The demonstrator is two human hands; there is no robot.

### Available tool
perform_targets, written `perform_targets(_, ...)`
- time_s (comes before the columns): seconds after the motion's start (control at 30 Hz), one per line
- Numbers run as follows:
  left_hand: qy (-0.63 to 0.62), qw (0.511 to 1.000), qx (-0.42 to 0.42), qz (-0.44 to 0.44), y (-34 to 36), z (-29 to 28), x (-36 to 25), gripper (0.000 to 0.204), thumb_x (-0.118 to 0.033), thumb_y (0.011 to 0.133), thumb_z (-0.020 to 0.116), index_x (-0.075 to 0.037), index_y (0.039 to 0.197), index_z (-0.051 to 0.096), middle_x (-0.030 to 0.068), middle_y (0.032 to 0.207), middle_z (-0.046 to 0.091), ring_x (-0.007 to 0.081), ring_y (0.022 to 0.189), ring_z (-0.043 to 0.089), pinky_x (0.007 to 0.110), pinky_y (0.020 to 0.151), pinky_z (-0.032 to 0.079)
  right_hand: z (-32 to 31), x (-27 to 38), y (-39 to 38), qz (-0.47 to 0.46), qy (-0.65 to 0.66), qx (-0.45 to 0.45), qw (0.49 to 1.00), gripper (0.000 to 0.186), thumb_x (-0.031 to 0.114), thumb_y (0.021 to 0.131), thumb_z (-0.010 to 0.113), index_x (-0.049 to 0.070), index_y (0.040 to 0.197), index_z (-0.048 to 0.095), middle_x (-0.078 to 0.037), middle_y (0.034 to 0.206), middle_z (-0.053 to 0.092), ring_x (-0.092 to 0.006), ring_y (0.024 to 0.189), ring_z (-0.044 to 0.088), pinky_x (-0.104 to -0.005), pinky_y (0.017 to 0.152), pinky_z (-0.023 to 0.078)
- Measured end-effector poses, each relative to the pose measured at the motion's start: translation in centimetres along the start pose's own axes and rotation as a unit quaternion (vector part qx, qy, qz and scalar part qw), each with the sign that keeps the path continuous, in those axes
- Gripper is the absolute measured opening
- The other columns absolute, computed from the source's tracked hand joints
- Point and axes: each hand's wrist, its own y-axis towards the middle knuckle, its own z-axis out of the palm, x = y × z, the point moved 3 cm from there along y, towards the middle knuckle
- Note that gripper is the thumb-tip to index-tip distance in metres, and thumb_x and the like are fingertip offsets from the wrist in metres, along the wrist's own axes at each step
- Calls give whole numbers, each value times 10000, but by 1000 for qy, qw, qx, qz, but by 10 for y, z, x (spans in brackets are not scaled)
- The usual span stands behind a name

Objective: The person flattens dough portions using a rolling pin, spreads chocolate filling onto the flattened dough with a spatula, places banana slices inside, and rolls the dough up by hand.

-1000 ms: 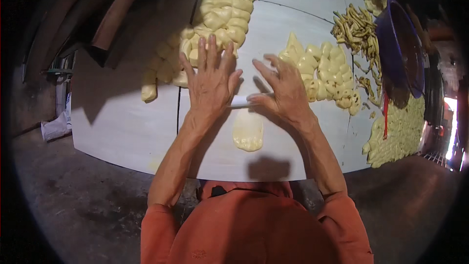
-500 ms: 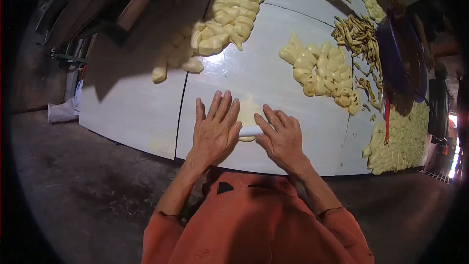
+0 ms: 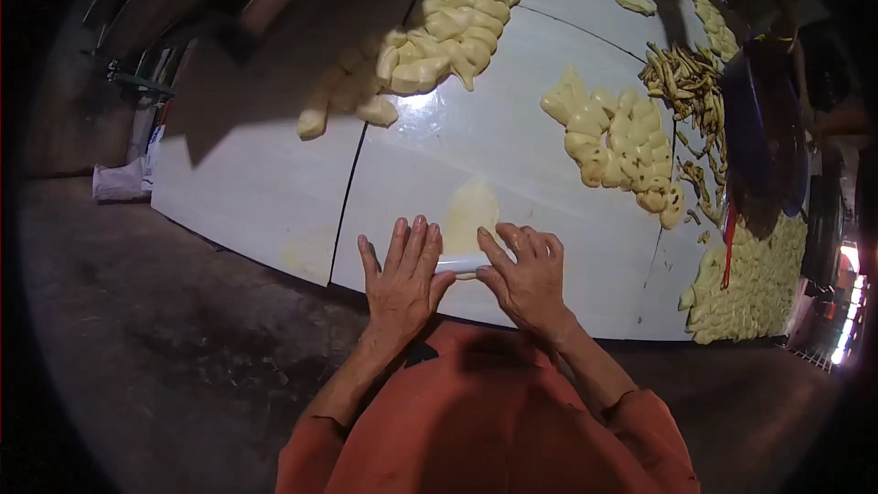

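Note:
A white rolling pin [image 3: 462,263] lies crosswise near the table's front edge. Beneath and beyond it stretches a thin, pale yellow sheet of dough [image 3: 473,206]. My left hand [image 3: 401,282] lies flat over the pin's left end, its fingers stretched forward and its thumb beside the pin. At the other end, my right hand [image 3: 530,282] bends its fingers over the pin, with thumb and forefinger close to it. Both palms hide the pin's ends.
Piles of smooth dough pieces [image 3: 448,32] lie at the far left and, some with dark filling showing, at the right [image 3: 626,142]. Brown finger-like strips [image 3: 681,82] sit by a dark purple basin [image 3: 764,119]. Flat pieces [image 3: 745,284] cover the table's right end.
Both hands and the rolling pin have come nearer to me, and more of the dough sheet shows beyond the pin. The whole view has shifted slightly.

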Motion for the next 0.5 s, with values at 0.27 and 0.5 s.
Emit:
perform_targets(0.27, -13, 996, -24, -84, 96, -4, 31, 569, -326, 1049, 546, -145, 1584, 478, 222, 1648, 388, 411, 1560, 295, 792, 1174, 26, 4, -18, 74, 173, -137, -52, 974, 570, 412, 1033, 577, 207, 1560, 511, -187, 1695, 308, -416, 1588, 203, -721, 1217, 85)
perform_targets(0.5, 26, 990, -133, -49, 191, -2, 48, 555, -366, 1054, 554, -173, 1571, 496, 234, 1678, 318, 428, 1587, 201, 827, 1145, 32, -12, -52, 145, 222, -138, -118, 958, 562, 380, 1054, 547, 172, 1572, 481, -229, 1699, 269, -443, 1591, 166, -742, 1211, 79)
